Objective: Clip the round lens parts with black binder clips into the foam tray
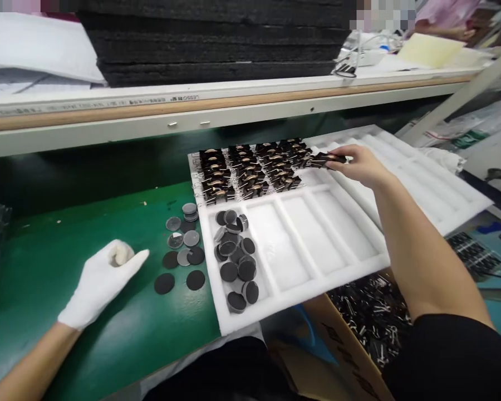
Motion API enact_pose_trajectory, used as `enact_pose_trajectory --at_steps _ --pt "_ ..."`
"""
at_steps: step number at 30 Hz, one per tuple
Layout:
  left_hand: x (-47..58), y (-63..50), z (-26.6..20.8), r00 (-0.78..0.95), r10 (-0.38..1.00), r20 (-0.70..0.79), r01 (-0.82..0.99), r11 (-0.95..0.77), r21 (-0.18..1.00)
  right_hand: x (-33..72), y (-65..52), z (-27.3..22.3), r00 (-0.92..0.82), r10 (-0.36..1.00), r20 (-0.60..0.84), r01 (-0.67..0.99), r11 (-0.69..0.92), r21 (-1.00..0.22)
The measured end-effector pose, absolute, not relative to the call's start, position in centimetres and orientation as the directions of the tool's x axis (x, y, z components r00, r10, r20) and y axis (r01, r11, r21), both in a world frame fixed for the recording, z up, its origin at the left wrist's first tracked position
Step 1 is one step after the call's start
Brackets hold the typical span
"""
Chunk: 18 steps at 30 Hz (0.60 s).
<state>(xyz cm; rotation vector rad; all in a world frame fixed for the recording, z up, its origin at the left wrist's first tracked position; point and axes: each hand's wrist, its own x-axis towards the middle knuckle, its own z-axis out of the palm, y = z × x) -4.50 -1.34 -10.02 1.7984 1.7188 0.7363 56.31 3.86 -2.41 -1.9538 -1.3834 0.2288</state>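
Note:
My right hand (350, 161), bare, pinches a black binder-clip cluster (323, 160) with silver wire handles at the right end of the back row. Similar binder-clip clusters (250, 170) with tan curved edges stand in rows on the back part of a white foam tray (290, 234). Over the green mat (121, 345), my left hand (104, 273) wears a white glove. Its fingers are loosely curled, the thumb stands apart, and nothing shows in it. To its right lie loose black and grey round discs (191, 238); more discs (236, 253) fill the tray's left slot.
A second white foam tray (426, 172) lies behind my right forearm. Below it, a cardboard box (338, 345) holds many loose black clips (371, 312). A shelf edge (234, 106) crosses above the mat, carrying a stack of black foam sheets (217, 44).

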Motion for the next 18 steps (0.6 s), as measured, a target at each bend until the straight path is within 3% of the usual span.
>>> enact_pose_trajectory --at_steps 4,14,18 --pt "-3.6 -0.9 -10.0 0.021 0.998 0.05 0.784 -0.048 0.619 57.9 6.2 -5.7 0.411 0.87 0.271 0.777 -0.179 -0.603" --pt "-4.0 -0.6 -10.3 0.025 1.0 0.013 0.714 -0.027 0.7 58.2 8.1 -7.2 0.285 0.92 0.27 0.874 -0.133 -0.468" --pt "-3.9 -0.5 -10.2 0.061 0.998 0.013 0.682 -0.051 0.729 56.3 6.6 -7.0 0.268 0.892 0.364 0.906 -0.105 -0.409"
